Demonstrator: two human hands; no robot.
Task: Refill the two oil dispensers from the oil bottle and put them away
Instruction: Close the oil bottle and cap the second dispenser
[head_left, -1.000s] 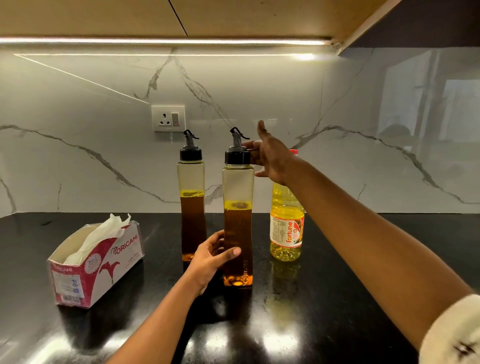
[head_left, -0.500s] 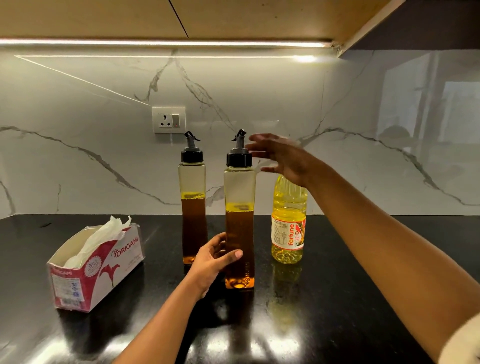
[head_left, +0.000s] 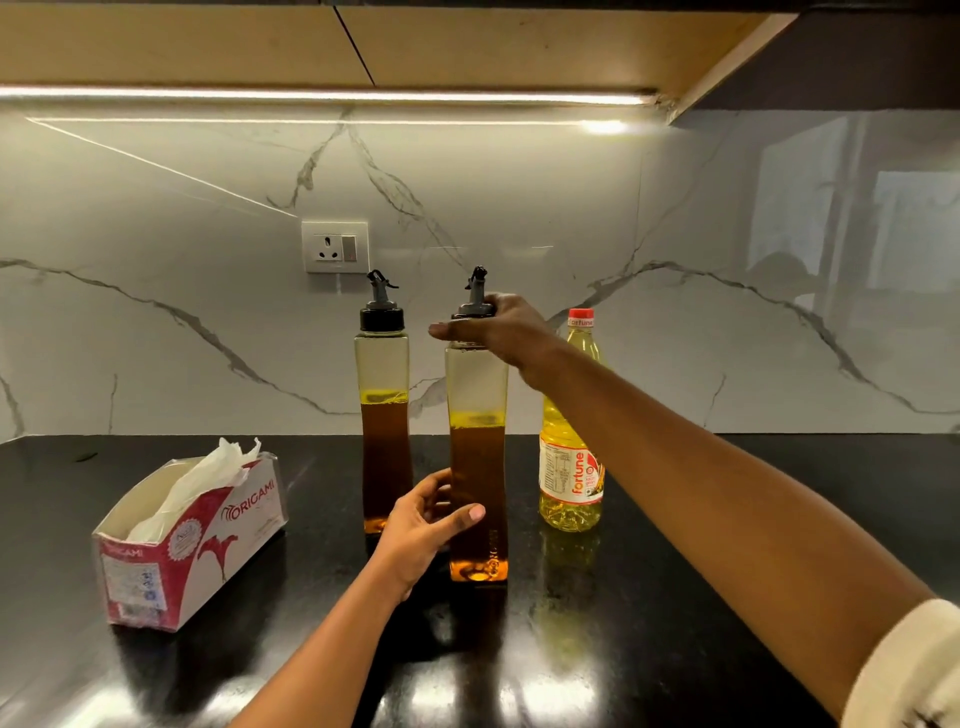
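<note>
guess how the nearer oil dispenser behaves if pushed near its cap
Probably tippy: the nearer oil dispenser is tall on a narrow base. Likely fairly heavy, being over half full. The left hand gripping low should steady it.

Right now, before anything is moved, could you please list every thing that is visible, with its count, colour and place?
front oil dispenser: 1, clear, black cap, amber oil, centre of counter
back oil dispenser: 1, same look, behind it to the left
oil bottle: 1, yellow oil, red cap, right of both dispensers
tissue box: 1, red and white, left side
counter: 1, glossy black
backsplash: 1, white marble
wall socket: 1, white, on backsplash
light strip: 1, lit, above backsplash
left hand: 1, grips front oil dispenser low down
right hand: 1, grips its cap
sleeve: 1, cream, lower right corner
</note>
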